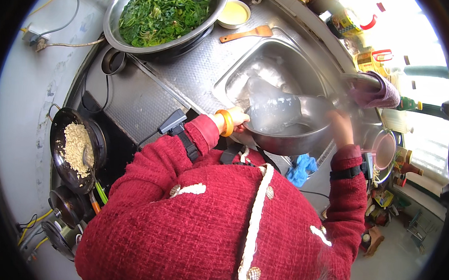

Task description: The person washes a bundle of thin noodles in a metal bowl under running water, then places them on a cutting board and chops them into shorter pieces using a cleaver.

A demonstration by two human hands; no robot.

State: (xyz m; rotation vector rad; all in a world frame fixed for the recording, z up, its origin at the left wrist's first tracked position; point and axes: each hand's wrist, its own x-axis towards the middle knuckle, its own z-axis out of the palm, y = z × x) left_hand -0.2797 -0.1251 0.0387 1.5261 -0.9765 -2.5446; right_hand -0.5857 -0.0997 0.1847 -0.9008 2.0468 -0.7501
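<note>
Both my hands grip a stainless steel basin (290, 143) that tilts away from me at the sink's near edge. On its left rim is my left hand (237, 119), below an amber-coloured bangle (226, 123). My right hand (340, 127) is blurred at the right side, its fingers partly hidden. A sheet of water (266, 104) spills over the far rim into the stainless steel sink (306, 63). A blue cloth (302, 169) hangs below the basin at the near counter edge.
Leafy greens (166, 13) in liquid fill a large metal basin (115, 24). A wooden spatula (247, 33) and a bowl of yellow contents (234, 13) lie behind the sink. Left is a wok (60, 159) of crumbly pale food. A purple cloth (380, 92) hangs at right, near bottles.
</note>
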